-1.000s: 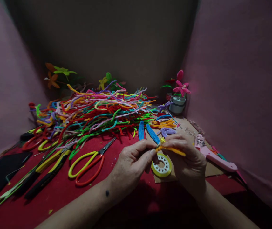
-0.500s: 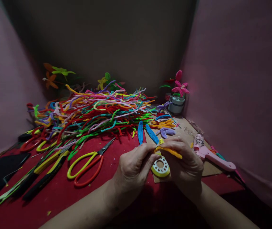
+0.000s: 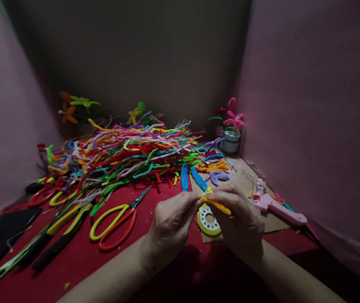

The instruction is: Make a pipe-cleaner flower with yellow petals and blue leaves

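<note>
Both my hands meet above the cardboard's near edge. My left hand [image 3: 172, 221] is closed, its thumb and forefinger pinching one end of an orange pipe-cleaner petal [image 3: 218, 206]. The fingers of my right hand [image 3: 241, 221] are bent round the same petal, which sticks out to the right below them. A small yellow tuft [image 3: 208, 190] shows between the fingertips; how it joins the petal is hidden. Just below the hands lies a yellow tape roll [image 3: 211, 230] with a white perforated core. Two blue petals [image 3: 184, 176] lie just beyond the fingers.
A big heap of coloured pipe cleaners [image 3: 136, 151] fills the back. Scissors [image 3: 113, 229] and pliers [image 3: 63, 235] lie to the left on the red cloth [image 3: 129, 273]. On the right, a pink glue gun [image 3: 276, 206] rests on cardboard [image 3: 243, 176]. A potted pink flower [image 3: 234, 122] stands behind.
The view has shifted slightly. Both hands stay together on the orange petal, and their fingertips have drawn a little closer, with the petal turned to slope more steeply down to the right.
</note>
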